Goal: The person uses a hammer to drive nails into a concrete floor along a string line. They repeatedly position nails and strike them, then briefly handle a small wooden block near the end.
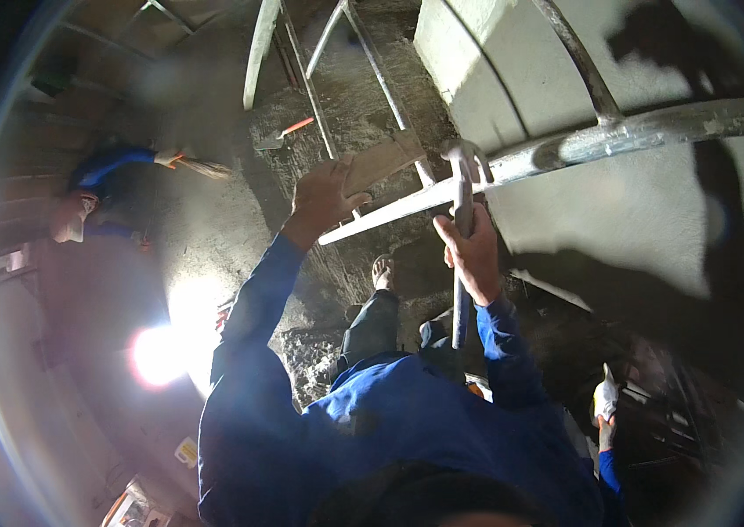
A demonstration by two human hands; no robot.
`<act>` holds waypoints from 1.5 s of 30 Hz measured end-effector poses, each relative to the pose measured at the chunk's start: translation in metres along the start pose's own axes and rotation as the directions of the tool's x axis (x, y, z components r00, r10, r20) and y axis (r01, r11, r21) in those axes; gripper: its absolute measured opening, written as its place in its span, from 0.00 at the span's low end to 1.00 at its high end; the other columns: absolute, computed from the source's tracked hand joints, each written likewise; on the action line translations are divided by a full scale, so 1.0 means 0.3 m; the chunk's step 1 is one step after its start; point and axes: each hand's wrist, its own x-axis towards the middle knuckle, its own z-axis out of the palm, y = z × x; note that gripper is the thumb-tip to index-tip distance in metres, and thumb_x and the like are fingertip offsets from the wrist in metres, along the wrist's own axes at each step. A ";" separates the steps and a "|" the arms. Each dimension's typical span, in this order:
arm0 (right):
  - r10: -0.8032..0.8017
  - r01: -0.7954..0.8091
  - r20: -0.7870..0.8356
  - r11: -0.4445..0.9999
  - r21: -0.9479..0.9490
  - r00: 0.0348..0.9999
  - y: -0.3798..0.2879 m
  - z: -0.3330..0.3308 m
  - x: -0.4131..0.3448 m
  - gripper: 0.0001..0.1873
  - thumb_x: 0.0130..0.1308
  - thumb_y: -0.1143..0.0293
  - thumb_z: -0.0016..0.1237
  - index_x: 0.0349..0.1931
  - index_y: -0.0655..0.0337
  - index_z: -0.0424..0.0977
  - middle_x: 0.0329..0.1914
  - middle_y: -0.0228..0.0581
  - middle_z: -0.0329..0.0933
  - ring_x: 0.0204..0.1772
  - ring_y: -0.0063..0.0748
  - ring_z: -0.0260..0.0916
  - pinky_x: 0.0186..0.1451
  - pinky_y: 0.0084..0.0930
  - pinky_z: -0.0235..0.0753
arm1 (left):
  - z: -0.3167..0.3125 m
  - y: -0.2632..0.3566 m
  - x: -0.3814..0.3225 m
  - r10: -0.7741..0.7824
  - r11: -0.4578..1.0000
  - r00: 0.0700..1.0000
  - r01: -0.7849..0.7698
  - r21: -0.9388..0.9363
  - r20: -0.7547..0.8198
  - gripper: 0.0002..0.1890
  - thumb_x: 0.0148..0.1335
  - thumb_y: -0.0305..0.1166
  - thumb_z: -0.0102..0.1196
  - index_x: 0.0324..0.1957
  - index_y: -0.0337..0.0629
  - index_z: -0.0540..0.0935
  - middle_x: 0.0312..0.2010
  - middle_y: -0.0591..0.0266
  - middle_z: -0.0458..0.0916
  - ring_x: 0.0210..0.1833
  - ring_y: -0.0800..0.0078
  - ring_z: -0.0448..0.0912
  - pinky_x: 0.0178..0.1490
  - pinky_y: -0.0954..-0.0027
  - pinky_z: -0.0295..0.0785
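My left hand (326, 197) grips the near end of a short wooden board (385, 159), which lies across the rungs just beyond a long pale metal pole (530, 160). My right hand (474, 253) is closed around the handle of a claw hammer (462, 191), held upright in the picture with its head over the pole. Whether the hammer head touches the pole cannot be told. The pole appears to be a rail of a scaffold or ladder frame, with thinner bars (382, 85) joined to it.
A glaring lamp (160, 356) shines at the left. One co-worker (105, 174) holds a brush (204, 166); another person's gloved hand (606, 431) holds a white object (605, 395) at lower right. A red-handled tool (286, 134) lies beyond the frame, beside a plastered wall (609, 217).
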 end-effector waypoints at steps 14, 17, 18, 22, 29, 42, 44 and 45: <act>-0.014 0.022 0.092 0.996 -0.086 0.996 0.128 0.045 0.052 0.13 0.72 0.57 0.46 0.44 0.57 0.66 0.19 0.24 0.62 0.14 0.13 0.57 0.13 0.16 0.59 | 0.058 -0.078 0.091 0.204 0.976 0.979 -0.205 -0.068 -0.017 0.37 0.48 0.54 0.66 0.56 0.41 0.75 0.49 0.55 0.78 0.48 0.57 0.80 0.48 0.58 0.77; -0.050 0.054 0.112 0.998 -0.033 0.992 0.001 0.040 0.058 0.16 0.73 0.55 0.44 0.44 0.58 0.64 0.19 0.26 0.62 0.14 0.14 0.57 0.15 0.16 0.60 | 0.070 -0.077 0.094 0.206 0.976 0.978 -0.204 -0.082 0.014 0.36 0.48 0.53 0.66 0.56 0.41 0.75 0.48 0.56 0.78 0.48 0.57 0.80 0.49 0.57 0.76; -0.075 0.074 0.102 0.997 0.016 0.992 -0.045 0.035 0.046 0.18 0.73 0.53 0.44 0.45 0.59 0.64 0.19 0.27 0.62 0.14 0.14 0.57 0.16 0.16 0.61 | 0.077 -0.075 0.096 0.212 0.973 0.976 -0.206 -0.102 0.046 0.36 0.48 0.52 0.66 0.56 0.41 0.75 0.48 0.56 0.78 0.49 0.57 0.79 0.49 0.57 0.76; -0.255 0.255 0.081 0.967 -0.001 0.964 -0.107 0.028 0.016 0.22 0.72 0.49 0.42 0.45 0.62 0.63 0.19 0.28 0.62 0.16 0.16 0.58 0.17 0.17 0.61 | 0.093 -0.071 0.105 0.205 0.973 0.977 -0.196 -0.123 0.058 0.37 0.48 0.51 0.67 0.57 0.41 0.74 0.49 0.55 0.78 0.49 0.56 0.78 0.51 0.56 0.75; 0.276 -0.213 0.163 0.923 -0.321 0.947 -0.002 0.054 0.114 0.17 0.74 0.54 0.40 0.41 0.60 0.64 0.18 0.26 0.60 0.14 0.14 0.56 0.13 0.18 0.57 | 0.077 -0.047 0.109 0.205 0.976 0.969 -0.193 -0.100 0.136 0.36 0.48 0.50 0.66 0.57 0.41 0.74 0.51 0.55 0.76 0.50 0.56 0.78 0.52 0.55 0.75; -0.022 0.163 0.212 0.715 -0.679 0.977 -0.028 -0.012 0.178 0.19 0.74 0.55 0.42 0.43 0.67 0.67 0.26 0.63 0.74 0.32 0.64 0.75 0.31 0.47 0.70 | 0.057 -0.073 0.162 0.143 0.986 0.958 -0.116 -0.118 0.249 0.37 0.48 0.55 0.65 0.56 0.41 0.76 0.50 0.57 0.78 0.48 0.56 0.81 0.49 0.57 0.78; 0.010 0.096 0.163 0.771 -0.629 0.987 -0.007 -0.029 0.186 0.18 0.74 0.55 0.42 0.42 0.65 0.66 0.26 0.55 0.71 0.30 0.54 0.72 0.29 0.40 0.69 | 0.050 -0.088 0.183 0.144 0.985 0.959 -0.115 -0.127 0.246 0.38 0.49 0.56 0.64 0.57 0.42 0.75 0.52 0.56 0.77 0.50 0.56 0.81 0.50 0.56 0.78; -0.007 0.110 0.187 0.827 -0.551 0.982 -0.001 -0.039 0.177 0.18 0.74 0.55 0.42 0.42 0.64 0.65 0.25 0.51 0.70 0.29 0.48 0.70 0.28 0.37 0.68 | 0.049 -0.088 0.190 0.156 0.981 0.951 -0.119 -0.150 0.265 0.38 0.49 0.56 0.64 0.58 0.42 0.75 0.52 0.56 0.77 0.51 0.55 0.80 0.51 0.56 0.78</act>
